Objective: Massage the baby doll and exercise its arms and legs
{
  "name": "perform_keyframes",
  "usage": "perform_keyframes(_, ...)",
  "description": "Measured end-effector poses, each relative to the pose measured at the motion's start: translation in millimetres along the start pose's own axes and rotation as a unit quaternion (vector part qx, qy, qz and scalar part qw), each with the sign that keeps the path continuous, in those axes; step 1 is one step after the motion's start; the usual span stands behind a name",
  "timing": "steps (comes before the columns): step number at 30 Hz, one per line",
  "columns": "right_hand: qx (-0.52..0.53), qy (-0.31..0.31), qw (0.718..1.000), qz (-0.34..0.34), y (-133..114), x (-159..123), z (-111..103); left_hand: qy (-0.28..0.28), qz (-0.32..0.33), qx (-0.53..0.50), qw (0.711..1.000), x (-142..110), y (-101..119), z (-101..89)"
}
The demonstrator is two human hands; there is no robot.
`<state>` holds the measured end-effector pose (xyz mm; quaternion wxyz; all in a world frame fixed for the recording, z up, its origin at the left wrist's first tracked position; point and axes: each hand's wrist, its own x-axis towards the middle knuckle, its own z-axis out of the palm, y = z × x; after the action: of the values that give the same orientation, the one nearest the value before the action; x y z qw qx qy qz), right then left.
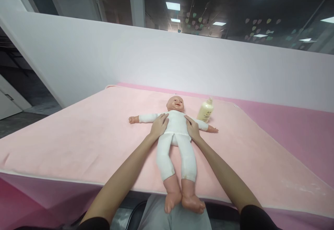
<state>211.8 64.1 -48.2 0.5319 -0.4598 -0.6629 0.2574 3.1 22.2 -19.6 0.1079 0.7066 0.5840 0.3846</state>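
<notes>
A baby doll (pixel 177 124) with a white cloth body lies on its back, head away from me, arms spread out sideways. Its bare feet stick out past the table's near edge. My left hand (pixel 159 125) rests along the left side of its torso, fingers stretched out and pointing towards the shoulder. On the opposite side, my right hand (pixel 192 127) lies against the torso with its fingers extended, partly over the cloth. Both hands touch the doll without gripping it. Just beyond the doll's arm on the right stands a pale yellow pump bottle (pixel 205 111).
A pink blanket (pixel 86 132) covers the table, over a darker pink cloth (pixel 292 132) showing at the right and front. A white partition (pixel 167 59) rises behind the table. My lap and a dark chair (pixel 137 215) are below the near edge.
</notes>
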Motion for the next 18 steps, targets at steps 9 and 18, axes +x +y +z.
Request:
perform_keyframes(9, 0.002, 0.006, 1.000, 0.002, -1.6, 1.1, -0.9, -0.116, 0.081, -0.149, 0.979, -4.9, 27.0, -11.5)
perform_keyframes(18, 0.013, 0.012, 1.000, 0.006, -1.3, 0.3, 1.1, -0.233, 0.104, 0.027, 0.967, -2.9, 28.1, -11.9)
